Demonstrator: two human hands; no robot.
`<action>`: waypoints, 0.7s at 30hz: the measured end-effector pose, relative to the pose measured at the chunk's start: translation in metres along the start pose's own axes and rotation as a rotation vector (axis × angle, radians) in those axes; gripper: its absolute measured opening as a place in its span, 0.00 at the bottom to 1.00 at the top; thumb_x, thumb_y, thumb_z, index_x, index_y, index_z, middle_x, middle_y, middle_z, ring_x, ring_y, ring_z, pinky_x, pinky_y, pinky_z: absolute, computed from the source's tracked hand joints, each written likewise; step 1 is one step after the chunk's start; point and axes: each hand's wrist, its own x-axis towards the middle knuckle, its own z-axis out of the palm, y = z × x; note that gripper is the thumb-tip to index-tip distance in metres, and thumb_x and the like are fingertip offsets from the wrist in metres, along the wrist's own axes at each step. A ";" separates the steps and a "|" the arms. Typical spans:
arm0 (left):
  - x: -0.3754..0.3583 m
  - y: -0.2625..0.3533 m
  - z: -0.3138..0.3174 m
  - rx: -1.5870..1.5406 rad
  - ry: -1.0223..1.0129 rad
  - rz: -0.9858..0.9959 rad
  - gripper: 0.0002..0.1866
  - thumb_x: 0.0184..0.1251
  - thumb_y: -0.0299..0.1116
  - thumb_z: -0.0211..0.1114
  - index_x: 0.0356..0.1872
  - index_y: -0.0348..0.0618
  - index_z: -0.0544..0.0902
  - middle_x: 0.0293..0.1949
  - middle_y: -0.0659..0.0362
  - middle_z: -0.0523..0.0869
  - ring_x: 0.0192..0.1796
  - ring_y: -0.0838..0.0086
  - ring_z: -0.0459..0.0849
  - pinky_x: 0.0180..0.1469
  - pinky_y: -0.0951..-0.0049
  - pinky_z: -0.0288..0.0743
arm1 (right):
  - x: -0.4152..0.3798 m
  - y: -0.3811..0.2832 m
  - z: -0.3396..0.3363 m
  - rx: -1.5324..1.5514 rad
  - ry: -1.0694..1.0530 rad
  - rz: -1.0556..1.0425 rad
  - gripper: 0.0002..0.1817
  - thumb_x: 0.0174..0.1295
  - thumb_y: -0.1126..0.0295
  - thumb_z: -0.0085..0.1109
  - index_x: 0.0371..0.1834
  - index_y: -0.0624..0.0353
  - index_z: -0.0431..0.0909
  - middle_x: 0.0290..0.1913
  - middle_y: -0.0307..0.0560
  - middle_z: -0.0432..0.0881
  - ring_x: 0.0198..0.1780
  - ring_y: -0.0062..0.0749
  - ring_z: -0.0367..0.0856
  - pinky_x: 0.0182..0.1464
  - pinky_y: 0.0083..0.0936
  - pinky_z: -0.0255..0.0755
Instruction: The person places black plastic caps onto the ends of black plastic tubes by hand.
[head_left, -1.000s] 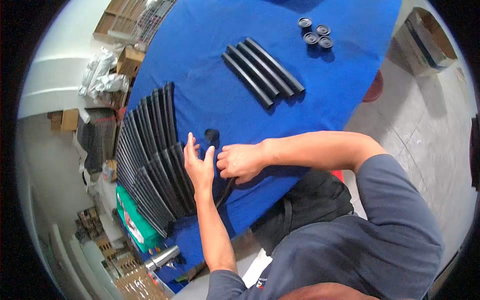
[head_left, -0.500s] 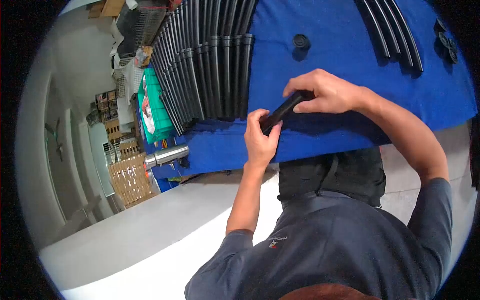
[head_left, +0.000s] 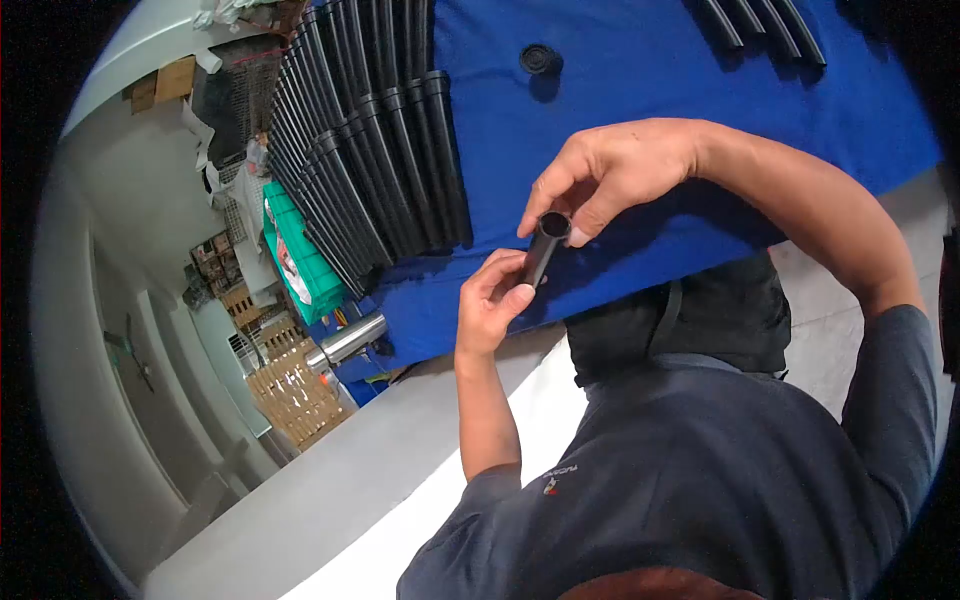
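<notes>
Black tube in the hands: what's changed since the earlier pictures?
The left hand, open at first, now holds the black tube. It has tipped so its open end faces the camera, with the right hand at that end. The round piece and laid-out tubes stayed put.

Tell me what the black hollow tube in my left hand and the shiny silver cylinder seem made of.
Black hollow tube: probably smooth plastic, given its soft sheen; painted metal possible. Shiny silver cylinder: likely polished metal, from its bright streaked reflections.

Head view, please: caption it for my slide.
Left hand gripping a black tube, right hand at its open end, above a blue cloth with rows of black tubes.
</notes>
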 end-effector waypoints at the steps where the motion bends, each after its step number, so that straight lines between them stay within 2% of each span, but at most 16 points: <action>1: 0.001 0.001 0.001 -0.009 0.008 -0.011 0.29 0.65 0.47 0.75 0.54 0.29 0.83 0.52 0.53 0.85 0.47 0.72 0.84 0.53 0.72 0.75 | 0.000 0.000 0.000 -0.002 0.014 -0.003 0.24 0.65 0.68 0.70 0.64 0.61 0.81 0.37 0.38 0.86 0.36 0.21 0.83 0.37 0.21 0.75; 2: 0.001 0.002 0.002 -0.018 0.018 -0.020 0.30 0.66 0.48 0.74 0.55 0.29 0.83 0.52 0.52 0.86 0.47 0.71 0.85 0.53 0.71 0.76 | 0.000 0.000 0.000 -0.006 0.027 -0.005 0.25 0.64 0.67 0.71 0.64 0.61 0.81 0.37 0.38 0.86 0.36 0.21 0.83 0.37 0.21 0.75; 5: 0.003 0.000 0.001 -0.073 0.067 -0.112 0.31 0.67 0.47 0.74 0.60 0.30 0.79 0.55 0.51 0.86 0.49 0.70 0.85 0.56 0.70 0.77 | -0.001 -0.005 0.000 0.047 0.038 0.085 0.26 0.62 0.76 0.72 0.64 0.63 0.81 0.42 0.40 0.86 0.44 0.22 0.83 0.51 0.23 0.77; 8: 0.008 -0.006 0.012 -0.095 0.127 0.034 0.29 0.64 0.35 0.78 0.62 0.31 0.77 0.52 0.55 0.82 0.50 0.72 0.84 0.56 0.70 0.77 | 0.000 0.002 -0.002 -0.009 0.028 0.006 0.26 0.65 0.69 0.68 0.66 0.64 0.78 0.39 0.42 0.88 0.35 0.23 0.84 0.38 0.23 0.77; 11: 0.012 -0.012 0.017 0.234 0.204 0.109 0.29 0.59 0.29 0.80 0.58 0.34 0.76 0.49 0.58 0.82 0.46 0.74 0.83 0.55 0.73 0.76 | -0.003 -0.011 0.000 -0.032 0.032 0.103 0.25 0.67 0.70 0.65 0.66 0.64 0.77 0.40 0.45 0.89 0.35 0.24 0.86 0.38 0.23 0.78; 12: 0.011 -0.010 0.020 0.226 0.264 0.052 0.25 0.55 0.26 0.81 0.51 0.36 0.78 0.47 0.60 0.81 0.45 0.75 0.82 0.52 0.74 0.76 | -0.003 -0.012 0.000 -0.017 0.034 0.105 0.25 0.67 0.70 0.65 0.67 0.64 0.77 0.40 0.45 0.89 0.36 0.25 0.86 0.38 0.23 0.78; 18: 0.006 -0.015 0.013 0.293 0.308 0.032 0.19 0.58 0.29 0.79 0.47 0.36 0.83 0.47 0.55 0.84 0.45 0.71 0.83 0.50 0.71 0.78 | -0.003 -0.011 0.000 0.037 0.063 0.101 0.25 0.67 0.68 0.66 0.66 0.63 0.78 0.38 0.44 0.88 0.35 0.24 0.85 0.39 0.24 0.78; 20: 0.011 -0.004 0.019 0.552 0.349 0.326 0.17 0.63 0.30 0.76 0.49 0.33 0.82 0.46 0.54 0.84 0.43 0.72 0.82 0.51 0.72 0.77 | -0.002 -0.008 -0.001 0.013 0.085 0.066 0.24 0.66 0.66 0.68 0.64 0.63 0.80 0.35 0.43 0.87 0.33 0.24 0.83 0.38 0.25 0.77; 21: 0.013 0.001 0.022 0.680 0.369 0.474 0.17 0.65 0.30 0.74 0.50 0.32 0.82 0.46 0.53 0.84 0.43 0.73 0.81 0.52 0.72 0.77 | -0.002 -0.008 -0.002 -0.099 0.133 0.029 0.23 0.66 0.65 0.69 0.61 0.63 0.81 0.34 0.43 0.86 0.32 0.25 0.82 0.36 0.25 0.76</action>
